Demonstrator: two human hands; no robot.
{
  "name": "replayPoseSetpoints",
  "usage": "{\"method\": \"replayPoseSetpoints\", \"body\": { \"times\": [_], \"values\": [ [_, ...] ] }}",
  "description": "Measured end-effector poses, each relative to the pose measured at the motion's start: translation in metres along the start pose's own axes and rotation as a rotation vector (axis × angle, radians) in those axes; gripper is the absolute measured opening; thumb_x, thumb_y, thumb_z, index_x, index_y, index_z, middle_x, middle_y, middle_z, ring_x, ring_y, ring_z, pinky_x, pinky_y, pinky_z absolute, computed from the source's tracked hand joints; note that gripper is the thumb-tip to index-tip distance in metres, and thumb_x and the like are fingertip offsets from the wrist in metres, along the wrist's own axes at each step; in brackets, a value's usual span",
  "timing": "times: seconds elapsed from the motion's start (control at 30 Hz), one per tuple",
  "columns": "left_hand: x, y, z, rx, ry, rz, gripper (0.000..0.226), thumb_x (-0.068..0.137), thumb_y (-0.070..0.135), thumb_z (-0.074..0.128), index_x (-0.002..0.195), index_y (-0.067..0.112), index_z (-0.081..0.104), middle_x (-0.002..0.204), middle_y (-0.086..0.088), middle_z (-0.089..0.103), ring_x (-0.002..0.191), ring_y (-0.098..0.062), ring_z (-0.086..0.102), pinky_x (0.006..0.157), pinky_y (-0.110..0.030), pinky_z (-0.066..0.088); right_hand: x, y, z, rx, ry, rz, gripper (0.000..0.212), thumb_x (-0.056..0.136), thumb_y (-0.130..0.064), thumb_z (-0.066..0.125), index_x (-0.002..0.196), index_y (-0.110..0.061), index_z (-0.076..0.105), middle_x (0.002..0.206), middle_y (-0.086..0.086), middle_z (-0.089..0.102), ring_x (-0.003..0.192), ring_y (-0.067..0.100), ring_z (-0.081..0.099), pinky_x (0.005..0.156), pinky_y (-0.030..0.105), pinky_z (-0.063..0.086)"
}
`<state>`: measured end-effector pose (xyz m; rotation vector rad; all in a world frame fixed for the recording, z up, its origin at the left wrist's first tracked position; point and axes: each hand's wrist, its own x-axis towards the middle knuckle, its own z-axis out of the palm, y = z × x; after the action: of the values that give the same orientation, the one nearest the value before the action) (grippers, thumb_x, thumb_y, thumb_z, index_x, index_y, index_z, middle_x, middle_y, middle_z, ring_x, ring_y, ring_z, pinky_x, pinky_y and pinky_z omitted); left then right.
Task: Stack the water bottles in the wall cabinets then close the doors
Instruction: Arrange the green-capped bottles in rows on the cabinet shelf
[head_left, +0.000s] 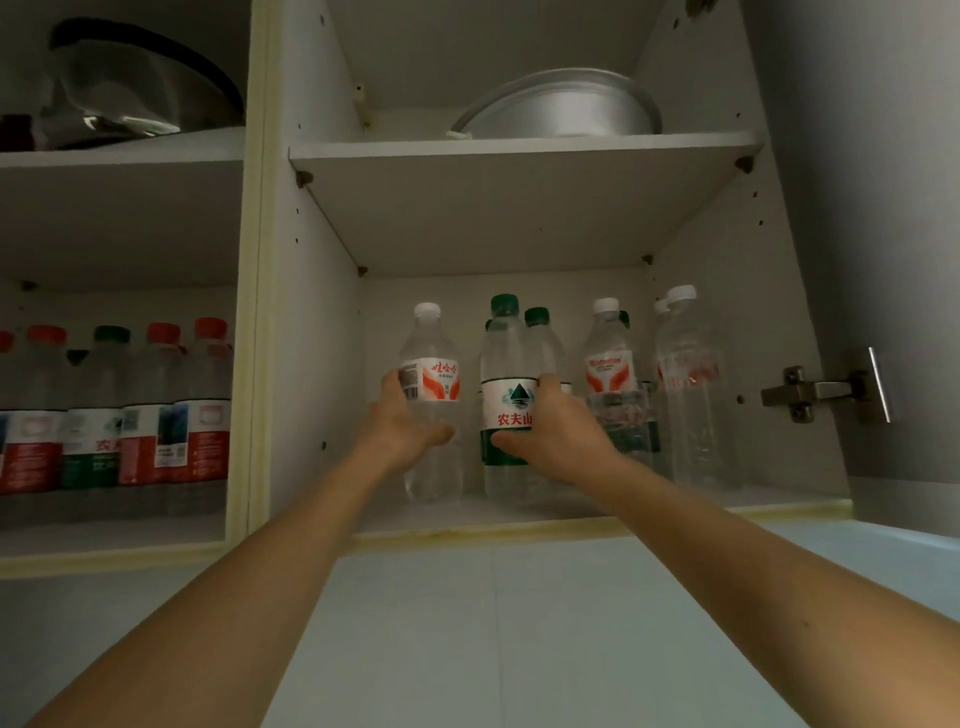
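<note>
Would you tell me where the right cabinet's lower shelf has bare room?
Bare shelf lies between the left wall and the white-capped clear bottle. Right of the green-capped bottle it is crowded to the wall.

A: non-task items?
B: metal basin (561, 106), upside down, top shelf of the right compartment. Dark-rimmed metal pan (140, 83) on the top shelf of the left one.
A: below the cabinets?
B: pale tiled wall (519, 623).

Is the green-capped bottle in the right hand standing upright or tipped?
Upright: the green-capped bottle stands cap up on the cabinet shelf, gripped by the right hand.
</note>
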<state>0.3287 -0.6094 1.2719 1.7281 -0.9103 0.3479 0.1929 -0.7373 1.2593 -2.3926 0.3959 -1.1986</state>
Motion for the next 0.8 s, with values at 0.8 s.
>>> {"method": "replayPoseSetpoints", "body": {
  "times": [0.8],
  "values": [
    [0.019, -0.020, -0.026, 0.663, -0.072, -0.006, 0.148, 0.071, 0.018, 0.091, 0.144, 0.054, -0.033, 0.142, -0.018, 0.050, 0.114, -0.031, 0.061, 0.098, -0.047, 0.049, 0.084, -0.026, 0.047, 0.020, -0.395, 0.099, 0.057, 0.081, -0.020, 0.084, 0.117, -0.015, 0.040, 0.098, 0.004, 0.053, 0.082, 0.021, 0.058, 0.063, 0.036, 0.062]
  ]
}}
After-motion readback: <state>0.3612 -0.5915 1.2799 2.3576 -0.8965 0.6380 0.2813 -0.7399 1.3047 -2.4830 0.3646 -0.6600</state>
